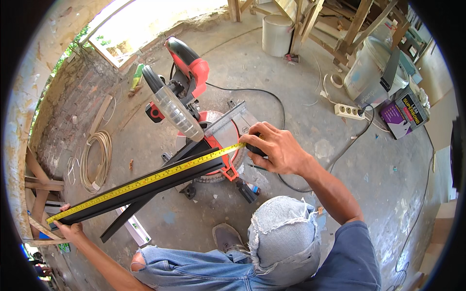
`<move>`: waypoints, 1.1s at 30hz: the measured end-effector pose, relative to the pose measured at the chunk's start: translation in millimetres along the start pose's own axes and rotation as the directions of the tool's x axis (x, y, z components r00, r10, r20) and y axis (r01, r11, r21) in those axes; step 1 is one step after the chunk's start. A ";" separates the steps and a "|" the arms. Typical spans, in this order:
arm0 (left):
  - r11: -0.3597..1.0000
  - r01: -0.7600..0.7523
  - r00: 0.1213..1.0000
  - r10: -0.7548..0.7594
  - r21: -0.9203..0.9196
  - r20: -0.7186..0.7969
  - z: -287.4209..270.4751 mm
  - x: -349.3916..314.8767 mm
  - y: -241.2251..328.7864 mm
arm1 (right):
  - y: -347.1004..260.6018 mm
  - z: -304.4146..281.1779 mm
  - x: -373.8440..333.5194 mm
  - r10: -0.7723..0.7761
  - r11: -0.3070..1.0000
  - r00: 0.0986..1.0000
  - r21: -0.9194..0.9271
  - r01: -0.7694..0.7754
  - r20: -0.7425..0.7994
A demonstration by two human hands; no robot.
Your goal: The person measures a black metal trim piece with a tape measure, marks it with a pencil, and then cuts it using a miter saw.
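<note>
My right hand grips the dark case of a tape measure in front of the mitre saw. The yellow tape blade is drawn out to the left along a long black profile. At the far left end, my left hand is closed round the profile's end, fingers at the tape's tip. Another black profile crosses beneath at an angle and reaches toward the saw's base. The saw's red and black head is raised, with its clear blade guard over the fence.
A white spirit level lies under the profiles. Coiled hose rests on the concrete floor at left. Black cable runs from the saw toward a power strip. Buckets, a purple box and wooden trestles stand at the back right.
</note>
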State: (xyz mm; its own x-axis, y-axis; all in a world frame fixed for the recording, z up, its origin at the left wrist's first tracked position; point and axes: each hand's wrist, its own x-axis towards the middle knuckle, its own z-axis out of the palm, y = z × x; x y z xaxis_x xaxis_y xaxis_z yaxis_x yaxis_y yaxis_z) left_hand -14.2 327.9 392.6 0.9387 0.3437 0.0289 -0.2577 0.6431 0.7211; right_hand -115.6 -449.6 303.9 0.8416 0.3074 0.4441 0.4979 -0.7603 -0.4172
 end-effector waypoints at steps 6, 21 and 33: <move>0.998 -0.057 0.986 0.063 0.041 -0.154 27.0 -10.4 -13.9 | 0.7 5.4 -2.7 -0.020 1.000 1.000 -0.003 0.020 -0.011; 0.918 -0.110 0.994 0.096 0.380 0.056 159.2 -74.4 -61.6 | -45.8 81.4 -26.1 0.059 0.868 0.937 0.446 -0.219 0.345; 0.842 -0.085 0.974 -0.043 0.533 0.223 181.4 -80.8 -70.1 | -28.7 147.3 -86.6 0.155 0.765 0.949 0.574 -0.290 0.274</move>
State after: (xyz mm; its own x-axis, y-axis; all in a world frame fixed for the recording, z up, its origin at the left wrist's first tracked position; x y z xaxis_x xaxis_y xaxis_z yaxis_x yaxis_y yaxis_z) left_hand -30.4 130.9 465.3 0.9762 0.1548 0.1516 -0.1745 0.1472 0.9736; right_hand -171.9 -370.1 160.7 0.9334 0.3305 0.1400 0.2569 -0.3426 -0.9037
